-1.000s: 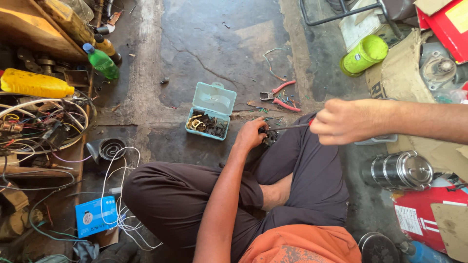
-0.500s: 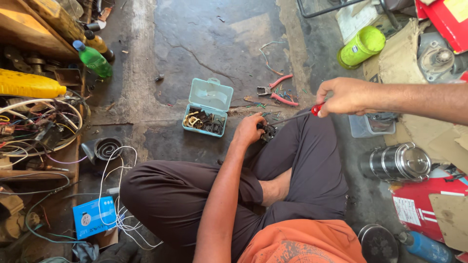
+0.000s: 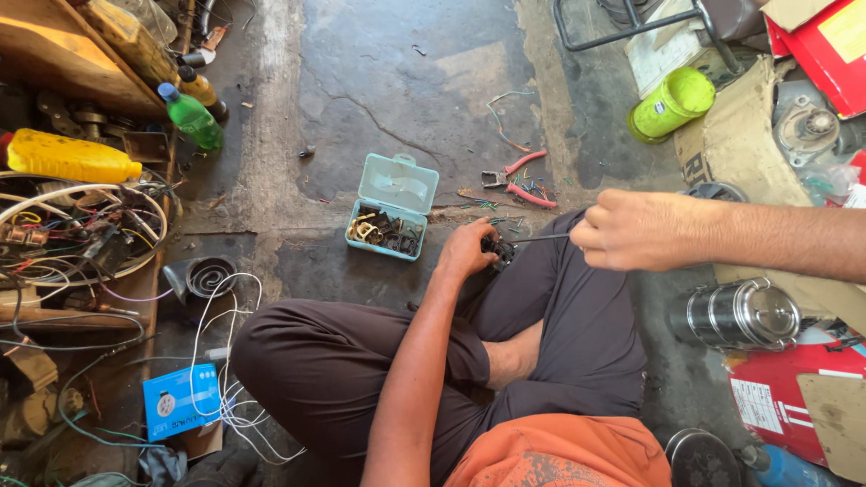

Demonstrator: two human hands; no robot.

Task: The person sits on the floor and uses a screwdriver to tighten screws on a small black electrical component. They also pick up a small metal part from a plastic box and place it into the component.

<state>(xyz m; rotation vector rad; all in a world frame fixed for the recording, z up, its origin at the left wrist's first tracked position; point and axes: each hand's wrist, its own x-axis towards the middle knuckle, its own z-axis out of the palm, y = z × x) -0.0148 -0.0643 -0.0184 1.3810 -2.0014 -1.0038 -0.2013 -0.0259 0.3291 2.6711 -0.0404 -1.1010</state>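
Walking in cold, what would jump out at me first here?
Probably the person sitting cross-legged on the cracked floor, the left hand gripping a small dark part on the knee while the right hand pokes a thin screwdriver into it. Just ahead lies an open pale-blue box of small parts, with red-handled pliers beside it and a lime-green jar farther right.

A small black blocky electrical part [image 3: 497, 250] sits pinched in the fingers of the left hand [image 3: 467, 251], resting on the person's dark-trousered knee. A thin dark metal screwdriver shaft [image 3: 541, 238] runs nearly level from the closed fist of the right hand [image 3: 636, 231] to the part, its tip touching the part's right side. The handle is hidden inside the fist.
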